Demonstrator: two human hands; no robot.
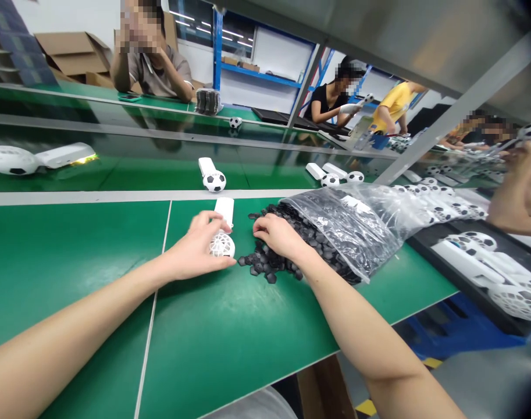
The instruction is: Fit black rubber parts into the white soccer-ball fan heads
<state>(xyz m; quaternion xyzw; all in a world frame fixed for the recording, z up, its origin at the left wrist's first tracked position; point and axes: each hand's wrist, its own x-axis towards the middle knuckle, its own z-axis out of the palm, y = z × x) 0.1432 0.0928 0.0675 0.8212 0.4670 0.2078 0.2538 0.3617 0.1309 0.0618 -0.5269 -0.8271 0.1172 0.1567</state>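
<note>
Green matting (73, 262) covers the workbench, with a conveyor belt (138, 169) running behind it and other people seated beyond. From the head view, the left hand (199, 247) curls around a white ball-headed fan (223, 233), fingers closed on its lattice head while the handle points away on the mat. Just beside it, the right hand (278, 235) presses into a heap of small black pieces (269, 265) spilling from a clear plastic bag (356, 224); its fingertips are buried, so whether they pinch a piece cannot be told. A tray of fans (487, 262) sits at right, partly cut off.
</note>
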